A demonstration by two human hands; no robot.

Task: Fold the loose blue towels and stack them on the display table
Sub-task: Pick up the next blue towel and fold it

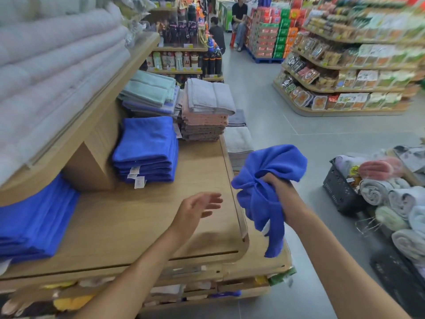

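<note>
Loose blue towel (264, 180) bunched in right hand (274, 180), fist clamped on mid-cloth, tail hanging off the display table (142, 226) edge. Looks light, soft, floppy microfibre w/ no stiffness, so it won't hold shape; prob best to find two corners and shake flat before folding. Left hand (197, 207) empty, fingers spread, palm turned toward towel, hovering over bare tabletop. Folded blue stack (147, 148) sits further back on table, well apart.

It was a shop: curved wooden shelves of packaged snacks (349, 72) lined a grey tiled aisle (264, 107), and stacks of folded towels (204, 111) sat on a light wooden display table (142, 217).
</note>
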